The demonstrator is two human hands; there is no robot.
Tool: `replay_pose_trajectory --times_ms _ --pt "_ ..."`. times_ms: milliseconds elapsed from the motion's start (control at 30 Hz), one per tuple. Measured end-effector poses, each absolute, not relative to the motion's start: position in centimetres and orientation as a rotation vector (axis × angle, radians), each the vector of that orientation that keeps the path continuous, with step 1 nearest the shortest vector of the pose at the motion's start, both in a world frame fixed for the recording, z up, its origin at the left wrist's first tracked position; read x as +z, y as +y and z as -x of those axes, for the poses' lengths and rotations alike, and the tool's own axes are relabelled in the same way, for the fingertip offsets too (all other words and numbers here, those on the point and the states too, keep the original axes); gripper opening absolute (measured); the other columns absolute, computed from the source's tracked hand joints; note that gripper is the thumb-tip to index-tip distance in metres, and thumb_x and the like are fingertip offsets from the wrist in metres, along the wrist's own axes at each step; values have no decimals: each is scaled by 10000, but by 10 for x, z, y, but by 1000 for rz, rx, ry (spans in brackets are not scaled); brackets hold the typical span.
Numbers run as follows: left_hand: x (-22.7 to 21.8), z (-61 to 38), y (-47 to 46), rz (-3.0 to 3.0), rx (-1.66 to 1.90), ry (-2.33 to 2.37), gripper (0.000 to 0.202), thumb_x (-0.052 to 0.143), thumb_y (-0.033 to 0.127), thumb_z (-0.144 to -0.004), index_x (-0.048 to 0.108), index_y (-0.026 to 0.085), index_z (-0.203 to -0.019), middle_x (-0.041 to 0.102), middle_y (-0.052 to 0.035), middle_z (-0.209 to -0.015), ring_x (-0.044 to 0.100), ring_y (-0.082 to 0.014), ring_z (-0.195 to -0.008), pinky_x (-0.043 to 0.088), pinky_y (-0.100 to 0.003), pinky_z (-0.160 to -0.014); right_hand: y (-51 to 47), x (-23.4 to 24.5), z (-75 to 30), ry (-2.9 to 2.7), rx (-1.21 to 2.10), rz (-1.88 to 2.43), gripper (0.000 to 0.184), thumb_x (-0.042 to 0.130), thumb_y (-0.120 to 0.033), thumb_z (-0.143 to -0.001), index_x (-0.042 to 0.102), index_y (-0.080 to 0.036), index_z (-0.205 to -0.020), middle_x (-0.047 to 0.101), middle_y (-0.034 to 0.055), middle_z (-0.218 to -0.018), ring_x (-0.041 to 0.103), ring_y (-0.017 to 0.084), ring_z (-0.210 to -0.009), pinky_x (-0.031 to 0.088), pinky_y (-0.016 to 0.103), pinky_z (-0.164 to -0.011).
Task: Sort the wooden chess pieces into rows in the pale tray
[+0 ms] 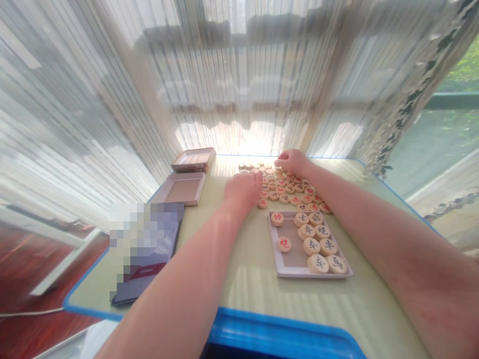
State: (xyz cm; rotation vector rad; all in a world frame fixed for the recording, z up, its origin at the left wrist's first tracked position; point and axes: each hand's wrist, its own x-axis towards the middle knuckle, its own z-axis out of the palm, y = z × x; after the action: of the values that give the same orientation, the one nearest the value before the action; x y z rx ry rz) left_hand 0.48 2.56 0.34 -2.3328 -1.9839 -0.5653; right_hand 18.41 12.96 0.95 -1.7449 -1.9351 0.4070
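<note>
Sheer pleated curtains hung across the whole back and left side, with window bars showing dimly through them. Sunlight came through brightest at the far edge of the table, whose top was pale green with a blue rim. At the right, a patterned drape was pulled aside from a window showing green outside. Beyond the table's left edge lay a red-brown wooden floor with a white cable on it.

Arms outstretched; left hand fisted, right hand curled farther ahead.
</note>
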Motion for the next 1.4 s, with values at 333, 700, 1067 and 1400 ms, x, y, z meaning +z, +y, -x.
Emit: replay_pose_trajectory --times_ms 333,700,1067,1400 --pt "9 -2 26 2384 -506 -2004 588 111 406 -935 646 161 -934 666 -122 -978 604 -219 -956 451 -333 -835 41 101 -159 -1756 636 1040 267 648 -311 -714 633 -142 -919 654 47 -778 576 120 -647 487 282 -623" --pt "5 1 19 2440 -516 -2022 597 92 448 -930 613 167 -1005 665 -111 -1009 608 -210 -968 446 -324 -857 -86 61 -184 -2270 188 1364 168 585 -315 -764 679 -233 -876 695 4 -765 610 180 -787 445 297 -696" --pt "5 2 21 2422 -530 -2008 621 98 469 -923 640 165 -938 674 -124 -966 606 -227 -955 435 -335 -860 -82 35 -177 -2374 135 1506 153 572 -324 -786 697 -242 -755 656 20 -702 589 181 -776 423 259 -639" --pt "4 2 23 2416 -540 -1984 621 93 466 -924 638 170 -956 673 -112 -965 604 -220 -944 435 -330 -853 -86 37 -178 -2609 14 1367 173 554 -219 -771 724 -235 -743 651 42 -631 545 214 -829 412 274 -658"
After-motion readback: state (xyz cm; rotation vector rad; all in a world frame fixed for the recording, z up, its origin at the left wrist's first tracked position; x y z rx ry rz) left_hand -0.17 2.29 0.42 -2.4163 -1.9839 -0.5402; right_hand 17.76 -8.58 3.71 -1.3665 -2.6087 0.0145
